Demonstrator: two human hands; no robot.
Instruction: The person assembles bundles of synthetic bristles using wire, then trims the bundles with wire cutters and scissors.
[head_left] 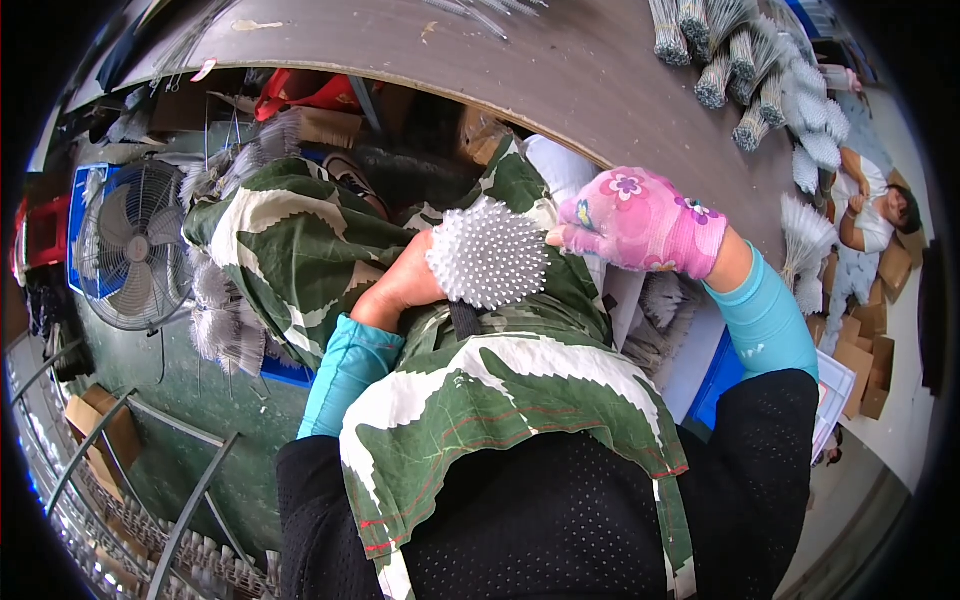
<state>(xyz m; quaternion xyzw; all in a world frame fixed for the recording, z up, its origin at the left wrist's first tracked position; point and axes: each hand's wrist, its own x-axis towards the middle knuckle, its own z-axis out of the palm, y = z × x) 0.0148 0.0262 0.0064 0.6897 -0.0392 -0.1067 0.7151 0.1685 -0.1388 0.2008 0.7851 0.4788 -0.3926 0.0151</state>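
Brown tabletop [560,65], green floor [262,485]: left grip [410,276] holds a white-dotted bundle [488,253]; right grip [642,222], I cannot tell.

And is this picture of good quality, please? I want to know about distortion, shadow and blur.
Head view: the near edge of the table bends into a curve, and the corners are black; the space under it is dark; the bundle of white-tipped rods in the left hand is well lit, its tips mostly distinct.

Camouflage apron [520,385] over black perforated top [540,520]
Turquoise oversleeves [770,315] flank the red-stitched apron; pink flowered glove [655,225] on the right hand [625,215].
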